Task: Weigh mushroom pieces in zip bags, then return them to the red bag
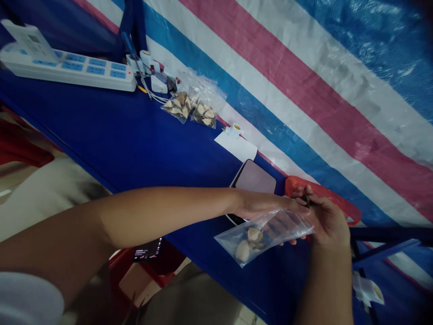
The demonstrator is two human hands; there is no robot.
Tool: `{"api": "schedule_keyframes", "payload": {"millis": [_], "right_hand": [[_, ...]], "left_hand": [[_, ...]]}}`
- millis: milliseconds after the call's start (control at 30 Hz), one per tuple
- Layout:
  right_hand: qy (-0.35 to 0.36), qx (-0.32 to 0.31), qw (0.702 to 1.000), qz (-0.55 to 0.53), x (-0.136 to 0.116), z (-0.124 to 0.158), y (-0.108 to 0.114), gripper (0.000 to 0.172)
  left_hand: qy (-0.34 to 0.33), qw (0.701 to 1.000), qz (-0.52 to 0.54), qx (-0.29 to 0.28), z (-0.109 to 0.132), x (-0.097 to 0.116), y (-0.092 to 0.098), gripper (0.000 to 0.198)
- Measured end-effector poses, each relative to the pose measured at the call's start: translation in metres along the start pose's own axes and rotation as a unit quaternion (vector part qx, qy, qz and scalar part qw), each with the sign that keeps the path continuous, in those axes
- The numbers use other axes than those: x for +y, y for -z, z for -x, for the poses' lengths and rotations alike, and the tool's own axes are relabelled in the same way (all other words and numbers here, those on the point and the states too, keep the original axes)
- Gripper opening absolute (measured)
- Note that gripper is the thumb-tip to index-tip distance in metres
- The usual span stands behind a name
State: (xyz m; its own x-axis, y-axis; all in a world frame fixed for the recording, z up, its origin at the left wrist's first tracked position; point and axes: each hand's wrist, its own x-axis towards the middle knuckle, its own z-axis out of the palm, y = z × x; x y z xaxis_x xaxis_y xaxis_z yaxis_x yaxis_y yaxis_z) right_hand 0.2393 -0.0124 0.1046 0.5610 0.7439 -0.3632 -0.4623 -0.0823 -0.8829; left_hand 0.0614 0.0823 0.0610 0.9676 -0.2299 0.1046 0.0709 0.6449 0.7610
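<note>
Left hand (260, 205) is clamped on a clear zip bag (264, 234) of pale pieces, held over the blue worktop (135, 140); right hand (326, 221) grips its mouth end at 3 o'clock. A dark scale (255, 178) lies just at 12 o'clock, two filled bags (192, 106) well off at 11 o'clock

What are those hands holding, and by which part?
A clear plastic bag of pale pieces: the left hand and right hand grip its mouth end, while the filled bottom hangs free.
</note>
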Motion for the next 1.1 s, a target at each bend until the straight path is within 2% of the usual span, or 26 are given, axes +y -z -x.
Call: {"api": "schedule_keyframes", "payload": {"millis": [133,300,533,700,867,1100], "right_hand": [[-0.002,0.018,1.000,-0.014,0.002,-0.004,0.002,0.045],[0.029,0.013,0.999,-0.038,0.002,-0.003,-0.003,0.048],[0.082,-0.086,0.993,0.022,-0.004,0.017,-0.015,0.038],[0.128,-0.134,0.976,0.118,-0.003,0.031,-0.020,0.034],[0.164,-0.103,0.963,0.189,-0.004,0.039,-0.022,0.035],[0.130,-0.051,0.962,0.236,-0.007,0.041,-0.018,0.030]], "left_hand": [[0.008,1.000,-0.004,0.000,0.003,0.003,-0.002,0.053],[0.002,1.000,-0.020,-0.004,0.003,0.003,-0.001,0.054],[0.009,1.000,-0.029,-0.007,0.005,0.007,-0.002,0.054],[0.021,0.999,-0.042,0.013,0.006,0.008,-0.005,0.060],[0.030,0.998,-0.048,0.007,0.007,0.008,-0.006,0.058],[0.003,0.999,-0.043,-0.001,0.007,0.007,-0.004,0.059]]}}
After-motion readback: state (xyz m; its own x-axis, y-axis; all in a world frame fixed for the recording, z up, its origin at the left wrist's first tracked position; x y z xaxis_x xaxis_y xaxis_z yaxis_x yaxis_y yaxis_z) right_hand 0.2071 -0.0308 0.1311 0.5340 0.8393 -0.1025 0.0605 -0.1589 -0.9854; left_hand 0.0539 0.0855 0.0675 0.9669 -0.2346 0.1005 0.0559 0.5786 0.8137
